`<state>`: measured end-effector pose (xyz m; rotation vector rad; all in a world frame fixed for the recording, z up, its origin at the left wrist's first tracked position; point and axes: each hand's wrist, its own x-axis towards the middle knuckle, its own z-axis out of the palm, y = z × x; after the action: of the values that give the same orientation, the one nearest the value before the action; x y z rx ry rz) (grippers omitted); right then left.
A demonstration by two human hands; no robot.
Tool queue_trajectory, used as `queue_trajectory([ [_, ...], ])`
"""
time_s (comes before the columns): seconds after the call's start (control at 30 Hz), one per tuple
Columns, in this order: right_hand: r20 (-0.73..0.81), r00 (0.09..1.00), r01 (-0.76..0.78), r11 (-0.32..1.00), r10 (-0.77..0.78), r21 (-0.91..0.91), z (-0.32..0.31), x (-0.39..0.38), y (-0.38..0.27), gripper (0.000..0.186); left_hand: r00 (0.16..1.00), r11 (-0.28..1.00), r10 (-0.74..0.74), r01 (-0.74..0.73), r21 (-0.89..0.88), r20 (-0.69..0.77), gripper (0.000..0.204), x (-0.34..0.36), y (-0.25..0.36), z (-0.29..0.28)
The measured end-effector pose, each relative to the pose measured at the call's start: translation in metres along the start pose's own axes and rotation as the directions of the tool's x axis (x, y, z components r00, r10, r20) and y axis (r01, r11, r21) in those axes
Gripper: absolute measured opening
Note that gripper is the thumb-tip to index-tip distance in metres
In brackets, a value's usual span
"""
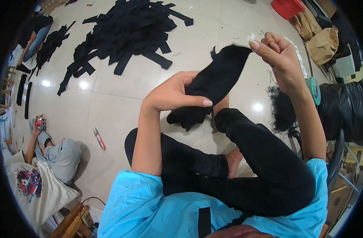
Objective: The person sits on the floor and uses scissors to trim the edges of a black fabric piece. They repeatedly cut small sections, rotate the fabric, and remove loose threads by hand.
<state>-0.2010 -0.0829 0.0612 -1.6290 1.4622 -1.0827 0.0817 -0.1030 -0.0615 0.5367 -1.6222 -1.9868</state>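
A long piece of black cloth (pixel 223 75) is in my left hand (pixel 171 91), gripped between the thumb and the fingers behind it. Its lower end hangs loose above the floor, in front of my crossed legs. Beside the cloth's upper corner is my right hand (pixel 279 59), raised, with its fingers curled in and its thumb pointing toward that corner. Whether a thread or anything else is in those fingers is too small to make out.
A large heap of black cloth pieces (pixel 130 33) lies on the tiled floor ahead. Red-handled thread snips (pixel 99 139) lie to my left, near a seated person (pixel 62 158). A tangle of black threads (pixel 282 109) and a black plastic bag (pixel 344 107) are at right.
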Motion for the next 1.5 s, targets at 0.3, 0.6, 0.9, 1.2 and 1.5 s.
queue_trajectory([
  [0.3, -0.123, 0.980, -0.094, 0.905, 0.159, 0.415, -0.026, 0.006, -0.010, 0.048, 0.984, 0.972, -0.149, 0.163, 0.167, -0.093, 0.036, 0.004, 0.005, 0.004],
  [0.6, -0.390, 0.871, -0.015, 0.811, 0.297, 0.585, -0.142, 0.047, 0.000, 0.012, 0.982, 0.973, -0.177, 0.184, 0.143, -0.062, 0.037, 0.000, 0.000, -0.001],
  [0.9, -0.325, 0.856, -0.217, 0.849, 0.403, 0.482, -0.281, 0.034, 0.139, 0.021, 0.961, 0.970, -0.208, 0.227, 0.092, -0.183, 0.031, 0.005, -0.007, -0.005],
  [1.2, -0.296, 0.717, -0.681, 0.725, 0.632, -0.102, -0.231, -0.055, 0.270, 0.023, 0.944, 0.976, -0.214, 0.198, -0.089, -0.250, 0.024, 0.028, -0.022, 0.006],
  [1.5, -0.360, 0.669, -0.728, 0.671, 0.650, -0.142, -0.256, -0.109, 0.277, 0.013, 0.937, 0.976, -0.216, 0.206, -0.067, -0.275, 0.028, 0.028, -0.020, 0.015],
])
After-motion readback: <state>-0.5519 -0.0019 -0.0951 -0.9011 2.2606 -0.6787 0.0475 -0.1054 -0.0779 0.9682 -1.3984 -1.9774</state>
